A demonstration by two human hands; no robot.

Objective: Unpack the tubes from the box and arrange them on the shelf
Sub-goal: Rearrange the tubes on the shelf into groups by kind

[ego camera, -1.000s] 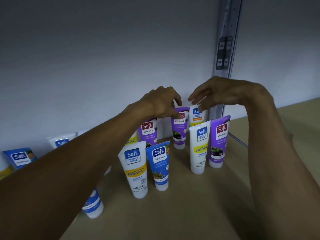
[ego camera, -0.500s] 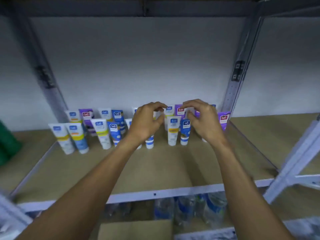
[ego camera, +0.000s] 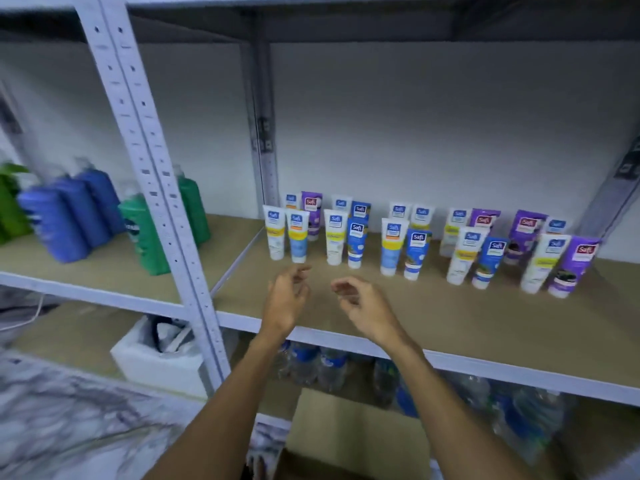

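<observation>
My left hand [ego camera: 287, 299] and right hand [ego camera: 360, 303] empty, fingers loose; near-row tubes [ego camera: 391, 251] stand crowded, one nudge likely topples several.

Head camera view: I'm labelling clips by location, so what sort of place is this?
Probably a stockroom or shop storage area: bare metal shelving, many identical tubes lined up in rows, bulk blue and green bottles on the neighbouring shelf, and a cardboard box below.

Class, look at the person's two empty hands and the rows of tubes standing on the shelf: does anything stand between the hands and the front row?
Nothing visible does. The left hand and right hand hover open over bare brown shelf board, with the front row of upright plastic tubes just beyond.
</observation>
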